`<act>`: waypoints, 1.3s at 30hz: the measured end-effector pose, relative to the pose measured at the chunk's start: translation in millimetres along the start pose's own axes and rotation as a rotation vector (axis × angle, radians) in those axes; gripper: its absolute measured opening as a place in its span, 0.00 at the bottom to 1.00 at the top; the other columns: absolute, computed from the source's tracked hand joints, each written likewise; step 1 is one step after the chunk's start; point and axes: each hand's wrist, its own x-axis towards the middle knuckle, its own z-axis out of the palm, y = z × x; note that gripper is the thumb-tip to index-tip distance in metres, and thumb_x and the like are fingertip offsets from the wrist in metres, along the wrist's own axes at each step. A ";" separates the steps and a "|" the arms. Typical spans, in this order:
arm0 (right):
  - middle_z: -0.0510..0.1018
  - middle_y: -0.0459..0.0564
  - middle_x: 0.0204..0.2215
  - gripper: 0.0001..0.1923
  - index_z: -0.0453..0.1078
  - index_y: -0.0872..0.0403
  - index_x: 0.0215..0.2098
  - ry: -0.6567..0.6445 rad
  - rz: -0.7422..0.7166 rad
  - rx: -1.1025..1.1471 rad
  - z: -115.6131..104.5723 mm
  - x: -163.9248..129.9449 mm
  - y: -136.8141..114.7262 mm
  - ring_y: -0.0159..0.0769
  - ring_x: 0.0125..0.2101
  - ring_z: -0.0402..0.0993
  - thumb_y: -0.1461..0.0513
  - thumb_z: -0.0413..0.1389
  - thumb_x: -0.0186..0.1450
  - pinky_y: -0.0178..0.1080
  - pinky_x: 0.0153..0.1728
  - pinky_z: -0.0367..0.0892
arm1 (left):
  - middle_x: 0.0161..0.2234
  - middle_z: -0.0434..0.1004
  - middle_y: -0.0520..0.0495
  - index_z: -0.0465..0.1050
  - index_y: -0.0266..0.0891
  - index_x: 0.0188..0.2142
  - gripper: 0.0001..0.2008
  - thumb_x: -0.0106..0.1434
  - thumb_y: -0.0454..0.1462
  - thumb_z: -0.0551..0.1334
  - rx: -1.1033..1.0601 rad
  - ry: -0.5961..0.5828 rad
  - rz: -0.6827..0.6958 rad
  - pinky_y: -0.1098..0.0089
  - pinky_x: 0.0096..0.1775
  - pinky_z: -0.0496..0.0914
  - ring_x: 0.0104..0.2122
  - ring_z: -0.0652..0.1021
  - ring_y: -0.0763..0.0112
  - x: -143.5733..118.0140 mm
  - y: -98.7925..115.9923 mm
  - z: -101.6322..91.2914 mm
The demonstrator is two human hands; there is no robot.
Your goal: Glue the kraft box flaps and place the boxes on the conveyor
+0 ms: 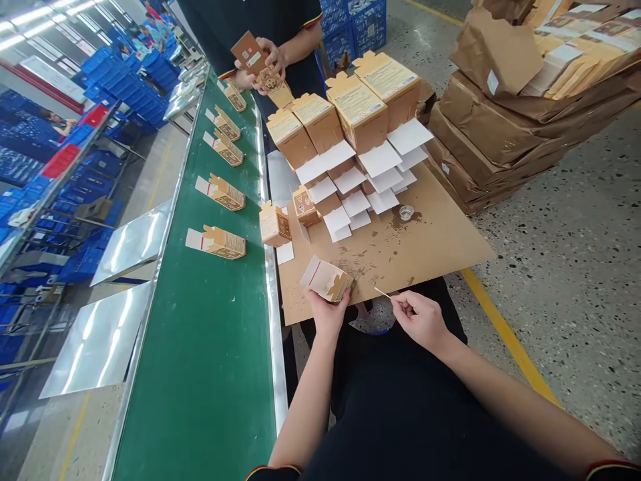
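Note:
My left hand [328, 310] grips a small open cardboard box [333, 280], its white flap with a red line folded out to the left. Pinched in my right hand [419, 319] is a thin cotton swab [383, 292], its tip pointing left toward the box but apart from it. Both hands are over the near edge of a brown cardboard sheet [441, 247] marked with dark wet spots. On that sheet sits a small clear round dish [406, 212]. Stacked boxes [358, 110] with white flaps stand beyond, and a single box [274, 224] is at the left.
A green conveyor belt [200, 347] runs along the left, carrying several upright boxes [225, 242]. Across the sheet, a co-worker's hands [265, 63] hold a carton. Piles of brown paper-wrapped bundles [491, 140] stand at the right. Blue crates [368, 27] are behind.

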 end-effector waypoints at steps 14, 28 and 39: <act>0.74 0.43 0.20 0.14 0.77 0.50 0.31 0.041 0.016 0.067 -13.8 14.1 9.2 0.29 0.19 0.68 0.59 0.62 0.76 0.32 0.22 0.67 | 0.63 0.74 0.39 0.54 0.50 0.54 0.50 0.45 0.44 0.88 -0.022 0.501 -0.091 0.40 0.65 0.80 0.63 0.82 0.50 90.7 -55.7 -191.0; 0.75 0.43 0.19 0.17 0.78 0.50 0.30 0.066 0.037 0.060 -18.6 35.0 18.0 0.31 0.18 0.70 0.53 0.64 0.76 0.34 0.21 0.69 | 0.53 0.77 0.37 0.75 0.46 0.52 0.17 0.64 0.42 0.69 0.189 0.265 0.290 0.40 0.70 0.69 0.60 0.78 0.46 79.9 -28.1 -98.1; 0.80 0.48 0.23 0.21 0.81 0.51 0.32 0.164 0.076 0.045 -46.4 44.7 10.9 0.33 0.21 0.74 0.47 0.64 0.77 0.36 0.23 0.73 | 0.53 0.86 0.33 0.84 0.47 0.47 0.11 0.67 0.44 0.71 0.261 -0.056 0.228 0.40 0.67 0.71 0.56 0.83 0.40 32.6 -2.4 -29.7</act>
